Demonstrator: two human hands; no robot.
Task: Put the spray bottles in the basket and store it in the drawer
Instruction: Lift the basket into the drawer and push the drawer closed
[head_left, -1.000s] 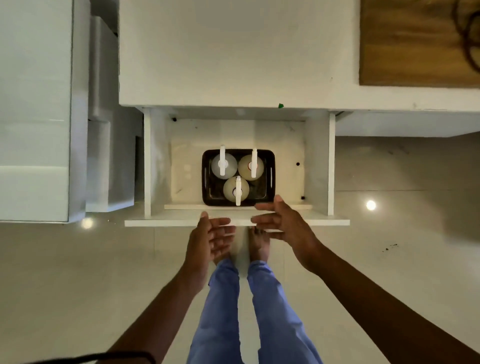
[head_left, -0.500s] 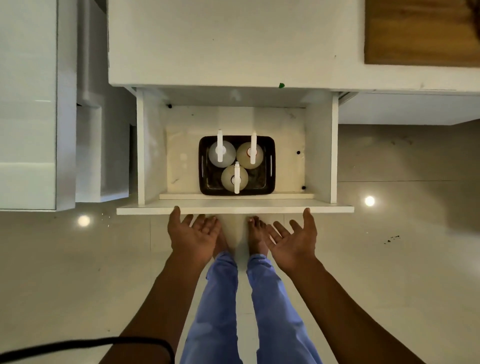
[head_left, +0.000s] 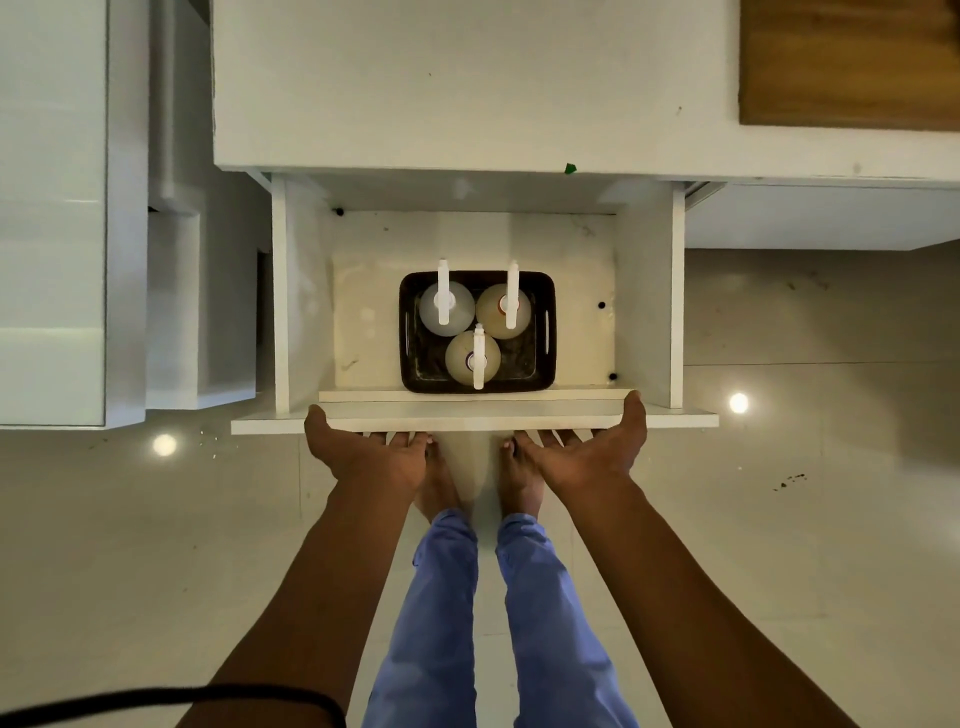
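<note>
A dark rectangular basket (head_left: 543, 291) sits inside the pulled-out white drawer (head_left: 649, 291), near its front. Three spray bottles stand upright in it: a clear one (head_left: 457, 312) at back left, a yellowish one (head_left: 493, 312) at back right, another yellowish one (head_left: 460, 361) in front. My left hand (head_left: 363, 454) and my right hand (head_left: 587, 452) are both against the drawer's front panel (head_left: 478, 418). Thumbs rest on its top edge. The fingers reach under the panel and are hidden there.
The white counter (head_left: 467, 93) overhangs the drawer, with a wooden board (head_left: 852, 62) at the top right. White cabinets (head_left: 57, 218) stand on the left. My legs in blue trousers (head_left: 493, 623) and bare feet stand on the glossy tiled floor right before the drawer.
Both hands dropped from above the drawer's front, turned palm up, spread apart and came against the front panel. The basket with bottles has stayed in place.
</note>
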